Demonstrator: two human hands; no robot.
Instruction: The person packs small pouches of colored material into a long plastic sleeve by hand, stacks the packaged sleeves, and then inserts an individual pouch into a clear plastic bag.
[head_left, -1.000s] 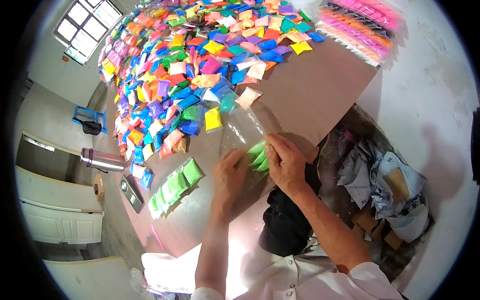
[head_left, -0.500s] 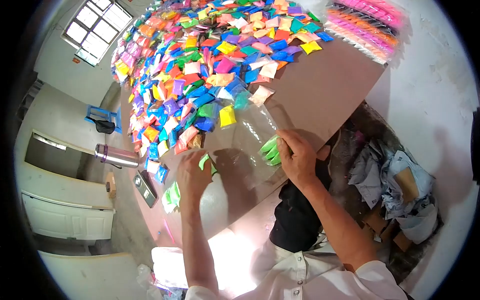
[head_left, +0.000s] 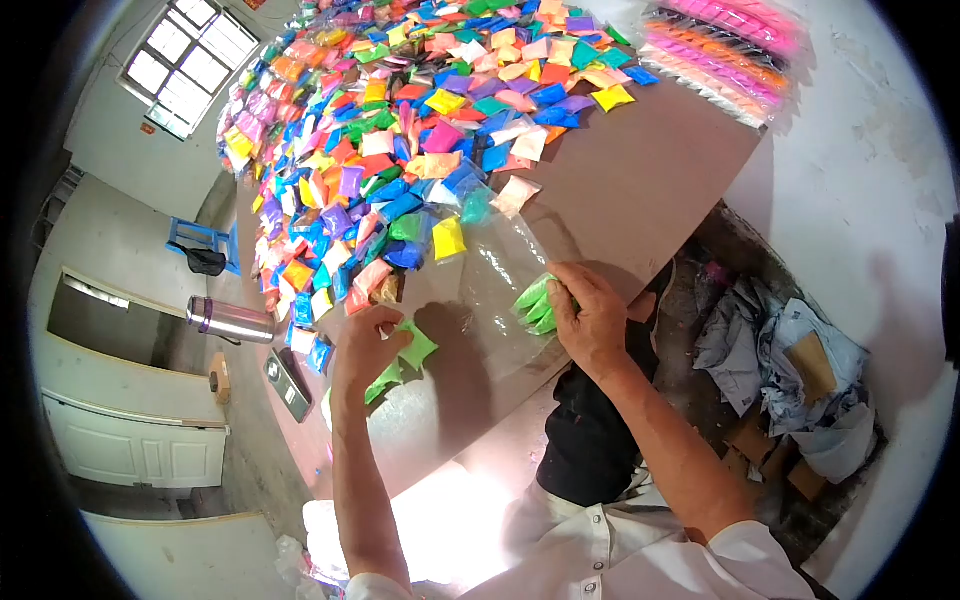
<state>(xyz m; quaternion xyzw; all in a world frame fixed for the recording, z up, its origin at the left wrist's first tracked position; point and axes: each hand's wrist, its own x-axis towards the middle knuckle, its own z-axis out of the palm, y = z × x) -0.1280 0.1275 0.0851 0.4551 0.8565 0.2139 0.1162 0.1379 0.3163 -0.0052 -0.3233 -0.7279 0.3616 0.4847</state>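
My right hand (head_left: 595, 318) pinches the opening of a clear plastic bag (head_left: 490, 265) that lies flat on the brown table (head_left: 640, 170). Several light green packets (head_left: 537, 306) sit at the bag's near end, by my right fingers. To the left, my left hand (head_left: 368, 345) is closed on a strip of light green packets (head_left: 417, 345), which hangs out beside the fingers and partly under the palm. A yellow packet (head_left: 449, 238) lies at the left edge of the clear bag.
A large heap of coloured packets (head_left: 400, 130) covers the far table. Bundled pink, orange and black packs (head_left: 720, 50) lie at the far right. A steel flask (head_left: 232, 320) and a phone (head_left: 288, 385) are at left. Crumpled wrappers and cardboard (head_left: 810, 365) lie below the right edge.
My left hand has moved left from beside the bag to the green strip and closed on it. My right hand has stayed at the bag with its green packets.
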